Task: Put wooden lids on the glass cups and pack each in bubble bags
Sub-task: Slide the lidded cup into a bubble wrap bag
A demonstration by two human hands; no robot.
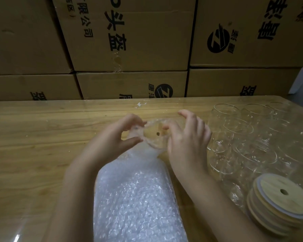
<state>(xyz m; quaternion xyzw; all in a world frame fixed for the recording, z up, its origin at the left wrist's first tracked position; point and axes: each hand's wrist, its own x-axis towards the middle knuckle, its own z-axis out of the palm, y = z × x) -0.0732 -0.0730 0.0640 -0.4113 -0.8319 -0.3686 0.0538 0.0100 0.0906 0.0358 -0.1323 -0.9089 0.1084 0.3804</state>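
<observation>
nearby, glass cups (243,135) stand beside stacked lids (285,199).

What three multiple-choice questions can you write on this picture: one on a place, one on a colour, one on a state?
1. Where does the stack of wooden lids lie?
A. on the table, near right, beside the empty glass cups
B. on the floor
C. at the table's far left

2. What colour is the print on the cardboard boxes?
A. red
B. black
C. blue

3. How is the cup between the left hand and the right hand?
A. bare, without a lid
B. lidded, with a bubble bag round it
C. broken

Key: 1 A, the stack sits by the cups at the near right. 2 B, the characters and logos are black. 3 B, the lid with its hole shows in the bag's mouth, which both hands hold.
</observation>
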